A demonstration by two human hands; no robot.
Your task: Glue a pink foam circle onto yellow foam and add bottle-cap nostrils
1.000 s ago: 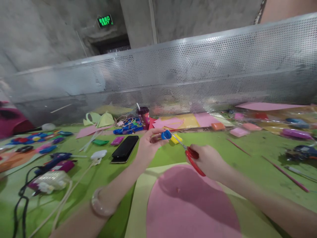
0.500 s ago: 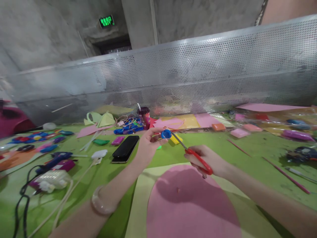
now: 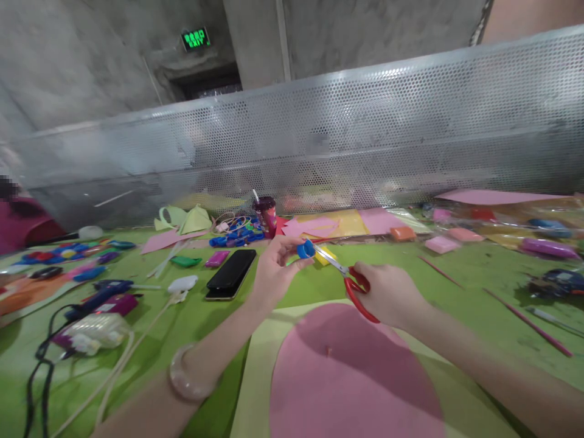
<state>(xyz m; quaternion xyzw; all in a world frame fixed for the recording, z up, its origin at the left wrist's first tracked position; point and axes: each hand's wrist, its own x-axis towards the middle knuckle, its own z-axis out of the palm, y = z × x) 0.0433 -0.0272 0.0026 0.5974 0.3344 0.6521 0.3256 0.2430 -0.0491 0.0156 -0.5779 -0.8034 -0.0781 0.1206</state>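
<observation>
My left hand [image 3: 274, 271] pinches a small blue round piece [image 3: 305, 249] above the green table [image 3: 456, 267]. My right hand [image 3: 387, 292] grips red-handled scissors [image 3: 351, 283], whose blades point up and left and meet the blue piece. Below both hands lies a large pink oval sheet [image 3: 351, 377] on a pale yellow-green sheet [image 3: 255, 377]. A clear bangle [image 3: 187, 380] circles my left wrist.
A black phone [image 3: 230, 274] lies left of my hands. A glue gun [image 3: 98, 295] with cords, coloured scraps and a dark cup [image 3: 265, 214] sit further left and back. Pink sticks [image 3: 524, 316] and paper sheets lie right. A perforated metal panel [image 3: 365, 140] bounds the back.
The scissors' handles spread half a second ago and have now come together again at the blue piece. My left hand has turned the piece slightly.
</observation>
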